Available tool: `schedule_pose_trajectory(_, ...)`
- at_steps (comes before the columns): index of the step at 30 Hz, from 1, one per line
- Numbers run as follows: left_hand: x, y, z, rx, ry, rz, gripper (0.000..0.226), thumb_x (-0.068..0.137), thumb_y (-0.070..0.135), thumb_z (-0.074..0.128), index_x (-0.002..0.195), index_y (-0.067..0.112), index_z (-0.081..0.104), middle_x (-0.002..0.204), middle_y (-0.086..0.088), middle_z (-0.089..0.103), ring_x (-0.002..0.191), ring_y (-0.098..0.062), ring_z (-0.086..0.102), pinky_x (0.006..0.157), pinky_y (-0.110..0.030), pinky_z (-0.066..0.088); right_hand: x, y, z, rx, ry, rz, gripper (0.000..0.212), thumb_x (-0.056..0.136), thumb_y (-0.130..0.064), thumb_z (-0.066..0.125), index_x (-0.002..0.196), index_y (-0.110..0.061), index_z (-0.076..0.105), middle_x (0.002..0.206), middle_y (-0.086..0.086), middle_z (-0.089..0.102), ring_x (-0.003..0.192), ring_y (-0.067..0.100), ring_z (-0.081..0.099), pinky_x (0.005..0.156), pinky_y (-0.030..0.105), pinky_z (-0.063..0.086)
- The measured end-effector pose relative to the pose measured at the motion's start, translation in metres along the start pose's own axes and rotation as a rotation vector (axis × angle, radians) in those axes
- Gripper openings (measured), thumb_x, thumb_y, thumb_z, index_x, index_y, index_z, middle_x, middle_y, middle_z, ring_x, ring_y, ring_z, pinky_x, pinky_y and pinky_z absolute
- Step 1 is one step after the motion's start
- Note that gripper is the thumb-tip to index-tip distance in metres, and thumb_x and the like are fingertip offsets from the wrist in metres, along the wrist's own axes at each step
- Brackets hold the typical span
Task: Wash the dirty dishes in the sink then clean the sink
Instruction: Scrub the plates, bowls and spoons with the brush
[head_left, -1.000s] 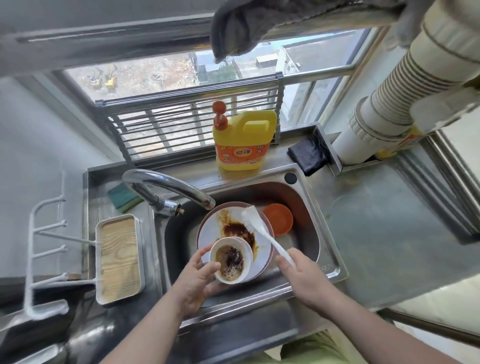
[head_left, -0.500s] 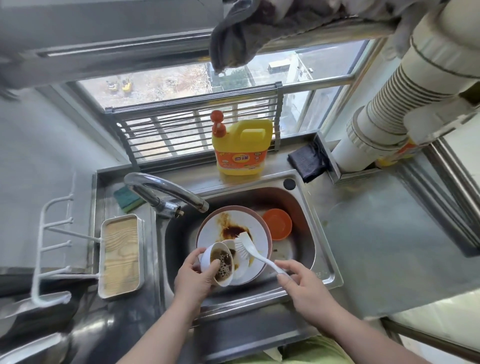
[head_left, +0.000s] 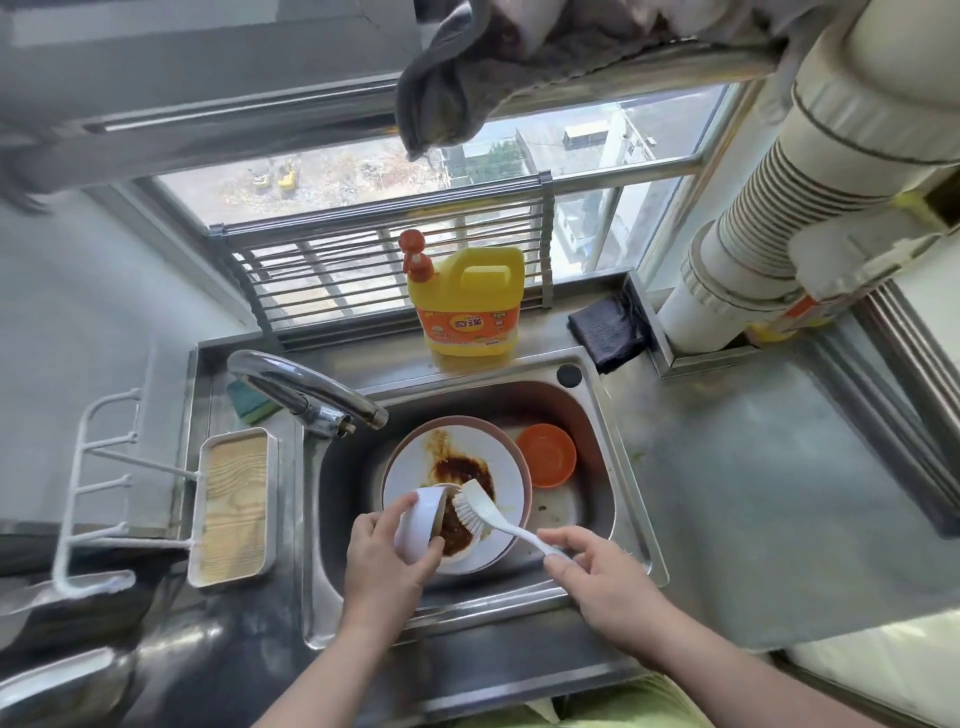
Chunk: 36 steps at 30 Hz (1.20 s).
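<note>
Over the sink's (head_left: 631, 525) front edge, left hand (head_left: 387, 558) fingers grip the tilted bowl (head_left: 418, 522) while right hand (head_left: 602, 579) fingers pinch the brush (head_left: 480, 512) scrubbing inside it.

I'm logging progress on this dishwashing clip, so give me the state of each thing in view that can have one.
small white bowl: tipped on its side, dirty inside, held by left hand
dish brush: bristles at the bowl's mouth, handle pinched by right hand
large plate: in the sink, smeared with brown sauce
orange bowl: upright in the sink
tap: no water visibly running
detergent bottle: upright, capped
</note>
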<state>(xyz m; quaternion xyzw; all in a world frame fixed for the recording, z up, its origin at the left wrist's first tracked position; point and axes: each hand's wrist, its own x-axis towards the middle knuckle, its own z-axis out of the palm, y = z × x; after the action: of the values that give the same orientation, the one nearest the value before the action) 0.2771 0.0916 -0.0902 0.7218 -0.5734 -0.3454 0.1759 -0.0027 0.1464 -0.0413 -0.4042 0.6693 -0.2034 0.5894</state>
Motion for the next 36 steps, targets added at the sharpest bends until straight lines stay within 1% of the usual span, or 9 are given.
schedule_pose_trajectory(5,-0.002,0.016,0.001,-0.775,-0.050,-0.437,0.025,0.109,0.040,0.052,0.129,0.043,0.065,0.125,-0.002,0.069,0.115,-0.031,0.066,0.079,-0.049,0.065,0.003,-0.034,0.023,-0.254,-0.165,-0.066,0.028,0.102,-0.049,0.057,0.129,-0.049,0.066,0.081,-0.034,0.066,0.077,-0.011,0.060,0.071,0.014,0.042)
schedule_pose_trajectory(8,-0.004,0.021,0.003,-0.943,-0.051,-0.559,0.026,0.111,0.043,0.044,0.125,0.041,0.066,0.125,-0.008,0.071,0.114,-0.038,0.068,0.072,-0.045,0.062,0.008,-0.067,0.042,-0.472,-0.190,-0.133,0.032,0.104,-0.054,0.048,0.135,-0.050,0.057,0.117,-0.014,0.071,0.106,0.013,0.065,0.080,0.031,0.049)
schedule_pose_trajectory(12,0.005,0.017,-0.004,-0.964,0.004,-0.624,0.030,0.112,0.052,0.036,0.126,0.041,0.059,0.126,-0.012,0.067,0.112,-0.040,0.067,0.067,-0.046,0.062,0.010,-0.081,0.039,-0.876,-0.101,-0.189,0.026,0.108,-0.053,0.033,0.130,-0.043,0.045,0.105,0.002,0.071,0.094,0.032,0.066,0.070,0.039,0.051)
schedule_pose_trajectory(17,0.009,0.031,0.004,-1.006,-0.087,-0.724,0.040,0.110,0.058,0.029,0.139,0.037,0.046,0.127,-0.021,0.064,0.108,-0.044,0.069,0.065,-0.052,0.063,-0.004,-0.090,0.062,-0.455,-0.179,-0.039,0.026,0.102,-0.049,0.045,0.123,-0.046,0.059,0.111,-0.009,0.068,0.098,0.017,0.064,0.081,0.037,0.053)
schedule_pose_trajectory(22,0.019,0.028,0.001,-0.958,-0.118,-0.729,0.038,0.109,0.059,0.031,0.138,0.040,0.045,0.127,-0.017,0.061,0.107,-0.044,0.069,0.067,-0.056,0.063,0.000,-0.090,0.045,-0.812,-0.032,-0.037,0.026,0.107,-0.052,0.034,0.126,-0.043,0.049,0.110,0.002,0.069,0.100,0.030,0.064,0.076,0.041,0.051)
schedule_pose_trajectory(25,0.021,0.028,0.002,-0.906,-0.136,-0.753,0.036,0.109,0.059,0.031,0.135,0.039,0.046,0.126,-0.018,0.060,0.108,-0.044,0.067,0.067,-0.058,0.063,-0.010,-0.094,0.063,-0.621,-0.154,-0.064,0.022,0.103,-0.049,0.043,0.120,-0.044,0.056,0.108,-0.006,0.069,0.094,0.019,0.063,0.075,0.037,0.052)
schedule_pose_trajectory(30,0.022,0.020,-0.004,-0.888,-0.173,-0.741,0.039,0.108,0.061,0.032,0.136,0.037,0.047,0.128,-0.019,0.061,0.108,-0.045,0.068,0.067,-0.055,0.063,0.002,-0.084,0.051,-0.704,0.003,-0.010,0.022,0.104,-0.054,0.038,0.123,-0.050,0.049,0.108,-0.006,0.070,0.096,0.025,0.063,0.070,0.037,0.049)
schedule_pose_trajectory(33,0.029,0.026,-0.005,-0.892,-0.172,-0.762,0.038,0.109,0.060,0.031,0.132,0.035,0.047,0.124,-0.018,0.060,0.104,-0.045,0.067,0.060,-0.054,0.062,-0.011,-0.086,0.072,-0.594,-0.102,-0.064,0.021,0.097,-0.054,0.045,0.116,-0.052,0.056,0.105,-0.009,0.070,0.090,0.016,0.065,0.071,0.034,0.052)
schedule_pose_trajectory(36,0.024,0.036,-0.005,-0.962,-0.194,-0.811,0.038,0.109,0.060,0.029,0.134,0.036,0.045,0.124,-0.023,0.064,0.100,-0.047,0.072,0.069,-0.060,0.063,-0.002,-0.091,0.071,-0.593,-0.017,-0.073,0.025,0.103,-0.052,0.042,0.124,-0.049,0.056,0.111,-0.006,0.070,0.095,0.021,0.064,0.073,0.035,0.052)
